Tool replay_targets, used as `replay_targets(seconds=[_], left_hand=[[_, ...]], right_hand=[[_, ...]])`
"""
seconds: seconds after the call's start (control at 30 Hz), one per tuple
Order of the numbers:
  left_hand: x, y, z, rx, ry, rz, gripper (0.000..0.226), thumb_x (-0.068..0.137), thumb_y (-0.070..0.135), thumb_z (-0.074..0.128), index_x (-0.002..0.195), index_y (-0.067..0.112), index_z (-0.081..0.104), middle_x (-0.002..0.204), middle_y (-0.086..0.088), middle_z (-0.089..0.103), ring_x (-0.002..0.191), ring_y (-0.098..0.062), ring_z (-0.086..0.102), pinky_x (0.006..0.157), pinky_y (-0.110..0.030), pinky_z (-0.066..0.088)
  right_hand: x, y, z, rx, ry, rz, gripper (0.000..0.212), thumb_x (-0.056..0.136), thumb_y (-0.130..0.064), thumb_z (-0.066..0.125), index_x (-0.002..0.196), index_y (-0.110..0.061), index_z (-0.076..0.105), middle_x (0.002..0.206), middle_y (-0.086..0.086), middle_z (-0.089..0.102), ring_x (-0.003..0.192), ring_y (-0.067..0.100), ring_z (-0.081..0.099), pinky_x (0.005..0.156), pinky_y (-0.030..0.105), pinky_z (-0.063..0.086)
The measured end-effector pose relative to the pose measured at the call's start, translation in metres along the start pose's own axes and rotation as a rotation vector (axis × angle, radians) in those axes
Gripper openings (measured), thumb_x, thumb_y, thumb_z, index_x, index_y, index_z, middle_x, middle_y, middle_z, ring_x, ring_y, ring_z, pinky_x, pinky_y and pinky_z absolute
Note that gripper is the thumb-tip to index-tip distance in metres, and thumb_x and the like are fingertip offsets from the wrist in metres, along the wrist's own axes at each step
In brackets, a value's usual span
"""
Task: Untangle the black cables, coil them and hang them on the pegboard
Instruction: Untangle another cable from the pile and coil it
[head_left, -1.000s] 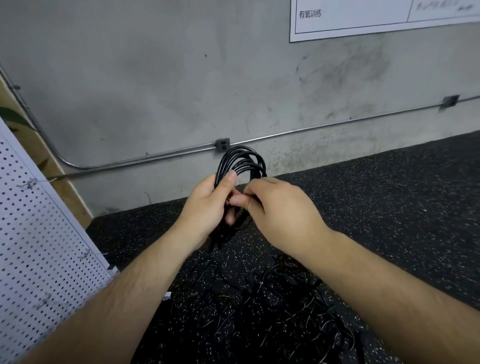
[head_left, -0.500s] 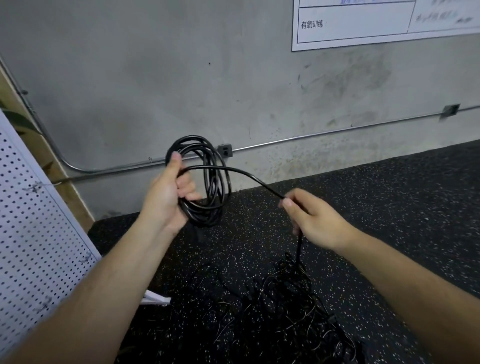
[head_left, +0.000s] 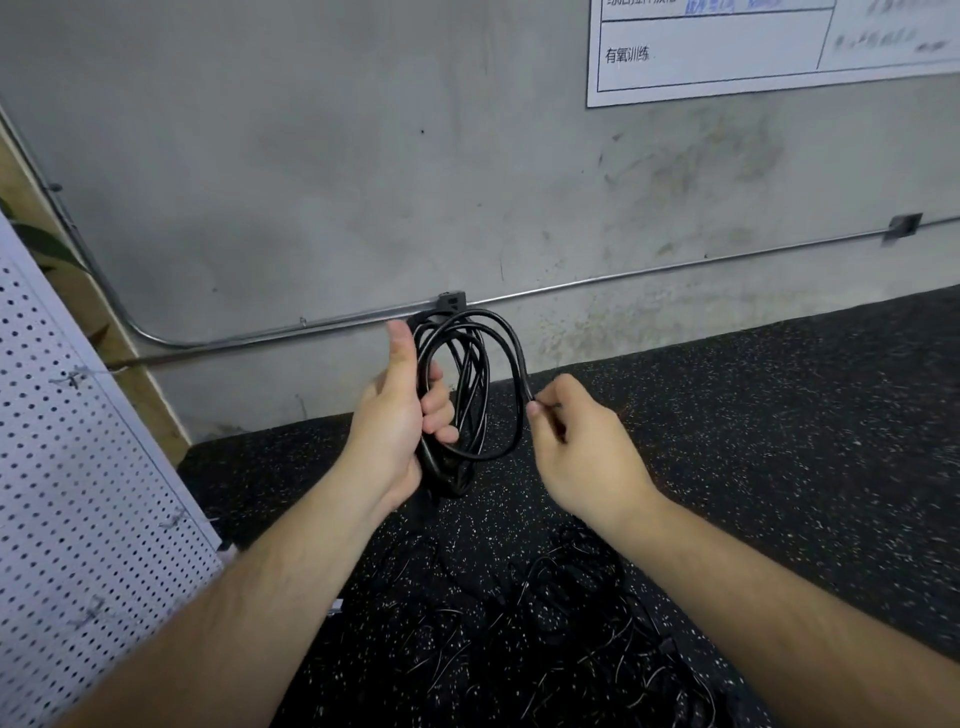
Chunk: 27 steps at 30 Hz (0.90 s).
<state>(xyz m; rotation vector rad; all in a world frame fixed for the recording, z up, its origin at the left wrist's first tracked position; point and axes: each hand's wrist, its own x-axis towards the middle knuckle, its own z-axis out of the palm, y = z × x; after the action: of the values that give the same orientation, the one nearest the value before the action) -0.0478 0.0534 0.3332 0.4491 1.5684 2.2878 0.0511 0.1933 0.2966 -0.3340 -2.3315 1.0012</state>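
A coil of black cable (head_left: 470, 364) hangs upright in the middle of the view, several loops held together. My left hand (head_left: 397, 421) grips the coil's left side, thumb pointing up along it. My right hand (head_left: 576, 447) pinches the outermost loop of the same cable at its right side, just beside the coil. Below both hands a tangle of black cables (head_left: 561, 623) lies on the speckled floor. The white pegboard (head_left: 78, 493) leans at the left edge, with small metal hooks (head_left: 72, 376) on it.
A grey concrete wall (head_left: 311, 182) stands close ahead with a metal conduit (head_left: 649, 273) and a small junction box running along it. A white printed chart (head_left: 753, 47) hangs top right. Black speckled rubber flooring (head_left: 779, 415) spreads to the right. A wooden board stands behind the pegboard.
My right hand drew a length of cable out to the right, then brought it back to the coil as a new loop. My left hand kept hold of the coil throughout.
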Motion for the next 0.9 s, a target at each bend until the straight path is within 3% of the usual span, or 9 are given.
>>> replay_targets(seconds=[0.07,0.2,0.33,0.43,0.53,0.6,0.7,0.83,0.9], left_hand=[[-0.002,-0.001,0.001,0.017,-0.028,0.001,0.064,0.07,0.079,0.053,0.085,0.016,0.049,0.055,0.007,0.027,0.045,-0.008,0.023,0.04,-0.02,0.027],[-0.004,-0.002,0.003,-0.064,-0.1,-0.034,0.053,0.073,0.069,0.064,0.081,0.018,0.049,0.053,0.007,0.023,0.041,-0.006,0.02,0.038,-0.019,0.021],[-0.008,-0.002,0.008,-0.235,-0.167,-0.119,0.035,0.089,0.048,0.062,0.075,0.019,0.049,0.047,0.009,0.024,0.036,-0.003,0.021,0.033,-0.016,0.02],[-0.009,-0.002,0.01,-0.225,-0.159,-0.14,0.035,0.099,0.042,0.056,0.075,0.019,0.047,0.047,0.008,0.024,0.035,-0.003,0.021,0.032,-0.016,0.022],[-0.011,-0.008,0.012,-0.008,-0.091,-0.065,0.038,0.104,0.046,0.05,0.083,0.014,0.048,0.05,0.004,0.029,0.039,-0.009,0.026,0.036,-0.022,0.031],[-0.011,-0.015,0.013,0.159,-0.029,0.006,0.042,0.106,0.047,0.044,0.093,0.008,0.051,0.056,0.001,0.04,0.042,-0.012,0.034,0.04,-0.028,0.041],[-0.011,-0.023,0.013,0.35,0.031,0.076,0.041,0.109,0.044,0.036,0.109,0.006,0.051,0.069,-0.002,0.047,0.043,-0.013,0.041,0.042,-0.029,0.046],[-0.015,-0.031,0.016,0.567,0.021,0.131,0.039,0.11,0.042,0.028,0.111,0.008,0.048,0.075,-0.003,0.048,0.043,-0.012,0.045,0.045,-0.031,0.046],[-0.018,-0.034,0.017,0.675,0.026,0.143,0.041,0.11,0.042,0.027,0.115,0.007,0.048,0.083,0.001,0.054,0.061,-0.009,0.053,0.058,-0.023,0.047]], right_hand=[[-0.004,-0.005,0.004,-0.006,0.002,-0.018,0.011,0.105,-0.028,0.05,0.096,-0.021,0.051,0.07,-0.003,0.062,0.053,0.009,0.051,0.051,0.025,0.04],[-0.005,-0.011,0.008,0.057,0.025,0.093,0.018,0.105,-0.033,0.044,0.114,-0.022,0.056,0.112,-0.005,0.051,0.083,0.005,0.054,0.078,0.03,0.043],[-0.002,-0.023,0.01,0.42,-0.02,0.335,0.029,0.109,-0.041,0.035,0.131,-0.023,0.038,0.104,-0.012,0.057,0.089,0.0,0.056,0.077,0.024,0.043],[0.001,-0.026,0.006,0.62,-0.115,0.486,0.045,0.107,-0.053,0.03,0.144,-0.03,0.044,0.127,-0.001,0.063,0.11,0.016,0.061,0.08,0.034,0.052],[0.002,-0.021,0.004,0.431,-0.09,0.337,0.05,0.107,-0.052,0.027,0.146,-0.028,0.048,0.136,0.002,0.061,0.112,0.012,0.056,0.097,0.029,0.045],[0.001,-0.02,0.004,0.291,-0.069,0.181,0.04,0.11,-0.04,0.028,0.14,-0.024,0.049,0.115,-0.007,0.065,0.099,0.002,0.059,0.084,0.016,0.041],[-0.001,-0.019,0.008,0.109,-0.114,0.078,0.038,0.109,-0.033,0.03,0.142,-0.018,0.04,0.097,-0.009,0.059,0.08,0.006,0.057,0.068,0.024,0.039],[-0.006,-0.022,0.012,-0.167,-0.184,0.021,0.061,0.108,-0.024,0.036,0.159,-0.004,0.009,0.133,0.016,0.056,0.102,0.023,0.066,0.079,0.031,0.05],[-0.008,-0.025,0.013,-0.356,-0.27,-0.024,0.074,0.106,-0.018,0.039,0.158,0.003,-0.009,0.15,0.023,0.041,0.117,0.026,0.063,0.091,0.03,0.052]])
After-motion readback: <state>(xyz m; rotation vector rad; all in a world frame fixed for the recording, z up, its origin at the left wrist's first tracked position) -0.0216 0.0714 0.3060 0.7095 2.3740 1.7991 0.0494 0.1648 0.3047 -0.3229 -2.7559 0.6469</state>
